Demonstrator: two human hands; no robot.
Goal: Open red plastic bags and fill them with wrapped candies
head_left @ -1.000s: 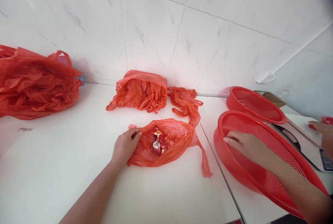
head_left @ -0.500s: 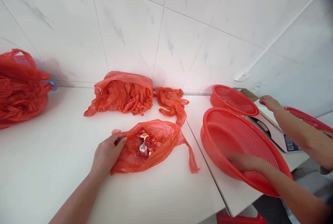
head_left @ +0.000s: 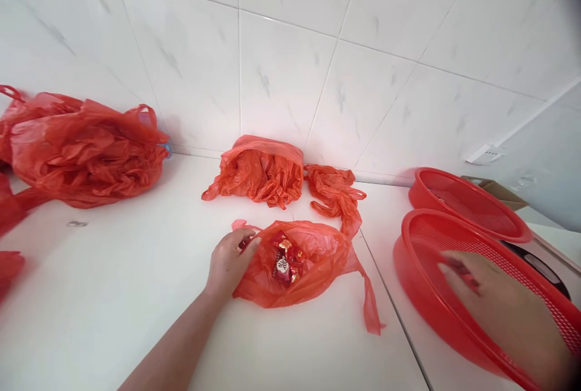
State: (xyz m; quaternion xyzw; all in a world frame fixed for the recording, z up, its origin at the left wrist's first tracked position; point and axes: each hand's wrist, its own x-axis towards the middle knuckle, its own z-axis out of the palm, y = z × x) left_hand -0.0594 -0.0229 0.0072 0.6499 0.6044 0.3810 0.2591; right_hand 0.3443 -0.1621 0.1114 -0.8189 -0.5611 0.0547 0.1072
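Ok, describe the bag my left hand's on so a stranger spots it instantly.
On the white table, look in front of the crumpled red bags by the tiled wall. There lies an open red plastic bag, its left edge held by the left hand. Unlike those neighbours, it shows wrapped sweets inside, one with a round white mark.

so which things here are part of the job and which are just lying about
In use:
open red bag, pinched by the left hand
wrapped pieces inside it
front red basket, blurred right hand at it

Seemingly lying about:
big bunched red bag
stuffed red bag by the wall
crumpled red bag beside it
rear red basket
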